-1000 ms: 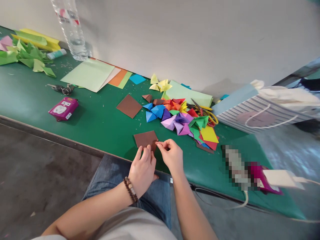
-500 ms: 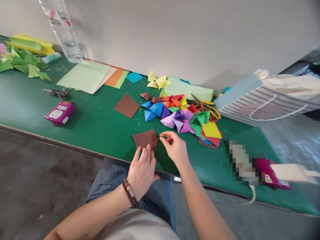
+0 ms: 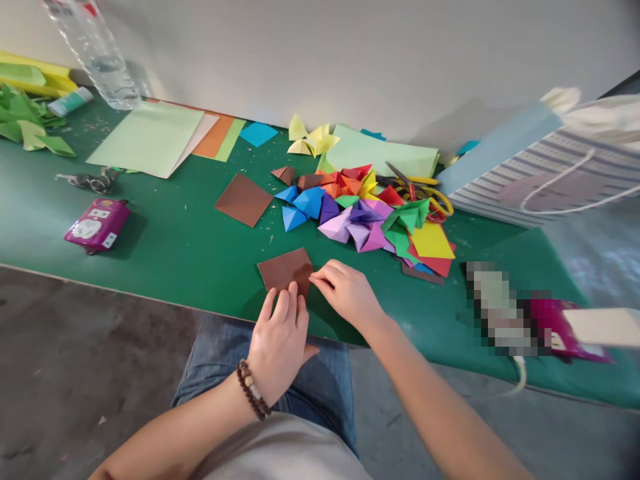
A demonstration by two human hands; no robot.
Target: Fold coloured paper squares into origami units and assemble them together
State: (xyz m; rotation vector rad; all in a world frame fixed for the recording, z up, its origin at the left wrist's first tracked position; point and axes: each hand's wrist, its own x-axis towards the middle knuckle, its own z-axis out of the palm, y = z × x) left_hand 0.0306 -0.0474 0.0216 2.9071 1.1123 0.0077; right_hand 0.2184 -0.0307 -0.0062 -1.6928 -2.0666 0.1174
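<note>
A brown square of paper (image 3: 285,269) lies flat near the front edge of the green table (image 3: 190,247). My left hand (image 3: 280,337), with a bead bracelet on the wrist, rests its extended fingers on the paper's near edge. My right hand (image 3: 345,293) pinches the paper's right corner between thumb and fingers. Just beyond lies a pile of folded coloured paper pieces (image 3: 360,213), and a second brown square (image 3: 243,199) lies to the left of it.
A plastic bottle (image 3: 95,57) stands at the back left by green folded scraps (image 3: 25,123), large pale sheets (image 3: 150,137), keys (image 3: 90,180) and a magenta device (image 3: 97,225). Scissors (image 3: 420,190) and a striped paper bag (image 3: 545,170) lie at the right.
My right hand has come down from slightly above the table onto the brown paper's right corner. My left hand has stayed on the near edge. The view has shifted to the right.
</note>
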